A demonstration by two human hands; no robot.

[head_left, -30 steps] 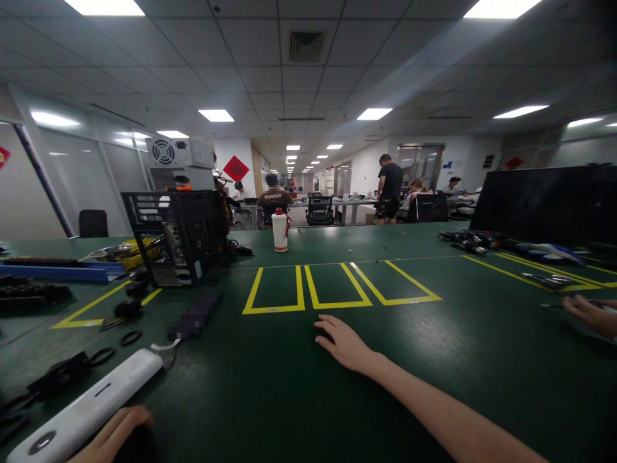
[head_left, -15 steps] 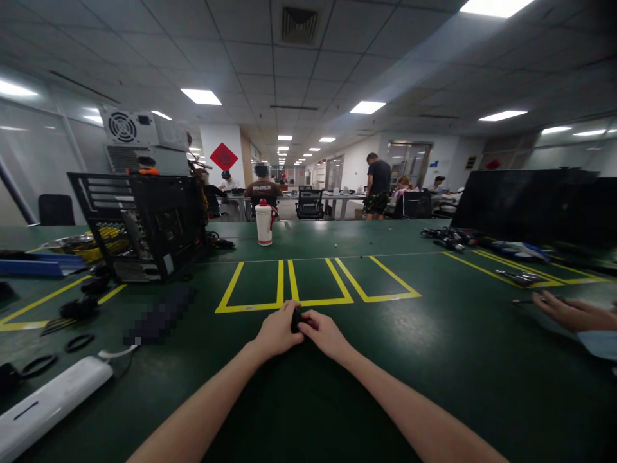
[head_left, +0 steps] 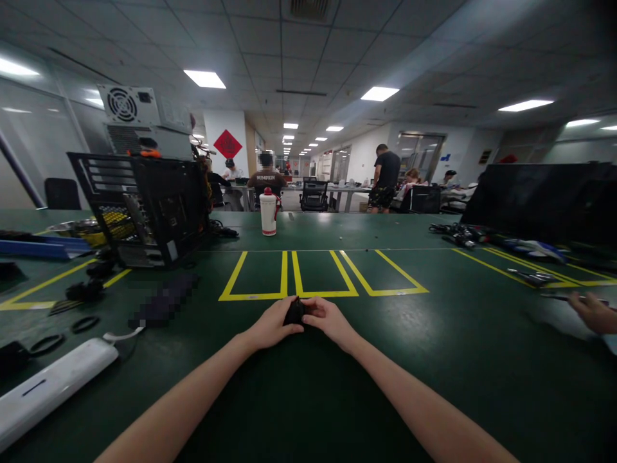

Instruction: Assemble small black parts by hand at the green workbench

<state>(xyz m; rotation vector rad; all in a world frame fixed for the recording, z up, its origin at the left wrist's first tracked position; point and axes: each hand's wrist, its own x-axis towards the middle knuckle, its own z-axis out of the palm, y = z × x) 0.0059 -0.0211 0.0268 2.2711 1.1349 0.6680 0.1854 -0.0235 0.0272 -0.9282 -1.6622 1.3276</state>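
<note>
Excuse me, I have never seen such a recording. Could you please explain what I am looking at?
There is no machine here: these are a person's bare hands, seen by a camera worn on that person's head, looking forward and down.

On the green table you see yellow tape outlines, a white cup with a red lid, an open black computer case and a long white device.

The left hand holds a small black object, and the right hand's fingers meet it from the other side. I cannot tell what it is.

The hand at the far right is another person's.
</note>
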